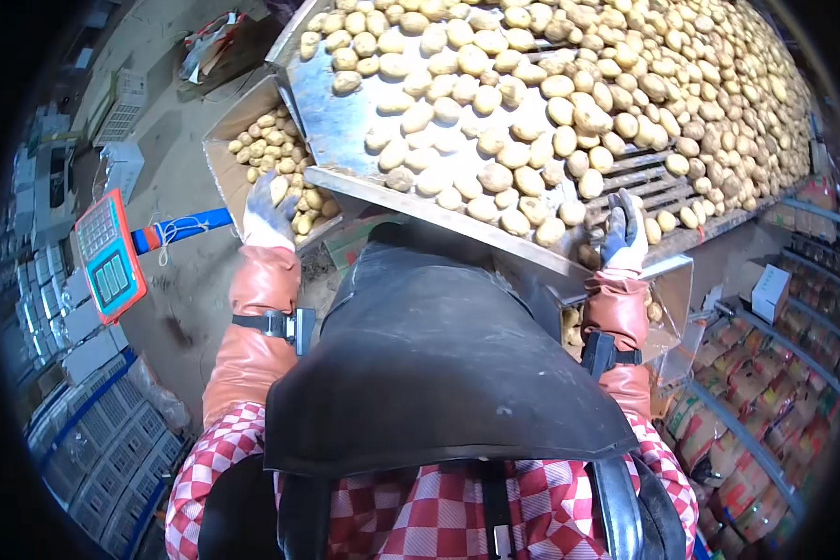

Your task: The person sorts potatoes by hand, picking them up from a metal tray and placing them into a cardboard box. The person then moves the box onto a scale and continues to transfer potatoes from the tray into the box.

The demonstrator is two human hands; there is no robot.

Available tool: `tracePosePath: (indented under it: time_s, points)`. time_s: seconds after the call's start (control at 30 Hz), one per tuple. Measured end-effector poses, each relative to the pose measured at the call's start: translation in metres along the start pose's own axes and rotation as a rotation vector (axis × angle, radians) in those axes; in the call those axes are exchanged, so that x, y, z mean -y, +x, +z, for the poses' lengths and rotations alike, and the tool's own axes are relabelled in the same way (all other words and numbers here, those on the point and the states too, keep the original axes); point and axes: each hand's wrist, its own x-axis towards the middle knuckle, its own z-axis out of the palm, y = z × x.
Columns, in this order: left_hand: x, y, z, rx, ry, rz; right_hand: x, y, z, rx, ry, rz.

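I stood at the near edge of a sloped metal sorting table (345,131) covered with pale yellow potatoes (532,103), packed thick toward the far side and thinner near me. My left hand (269,210), in a worn grey glove, was raised over the cardboard box (224,163) hanging at the table's left side. That box was partly filled with potatoes, and my fingers were spread and half open just above them. I could not tell whether anything lay in the palm, since only the back of the glove showed.

My right hand (623,229), in a darker glove, rested at the table's front lip, beside the slatted grate (649,177) where a few potatoes sat between the bars. Its fingers were curled over the edge, next to a potato (551,231) lying right at the rim; whether they gripped one I could not tell.

Both forearms wore orange-brown sleeve covers with black straps, over a red and white checked shirt, and a dark apron (439,364) hung in front of me. To my left stood an orange scale display (109,254) on a blue pole. Printed sacks (765,411) were stacked on my right.
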Motion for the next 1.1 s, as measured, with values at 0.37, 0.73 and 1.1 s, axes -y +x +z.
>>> tracePosePath:
  time_s: [0.37, 0.73, 1.1]
  points:
    - [-0.052, -0.074, 0.119, 0.521, 0.106, 0.085, -0.018, 0.004, 0.0, 0.012, -0.162, -0.101]
    - [0.054, -0.084, -0.035, 0.051, 0.106, -0.239, -0.012, 0.037, 0.087, 0.301, -1.311, -0.7]
    - [0.146, -0.079, -0.167, 0.024, -0.273, -0.513, -0.015, 0.006, 0.051, 0.06, -1.284, -0.467]
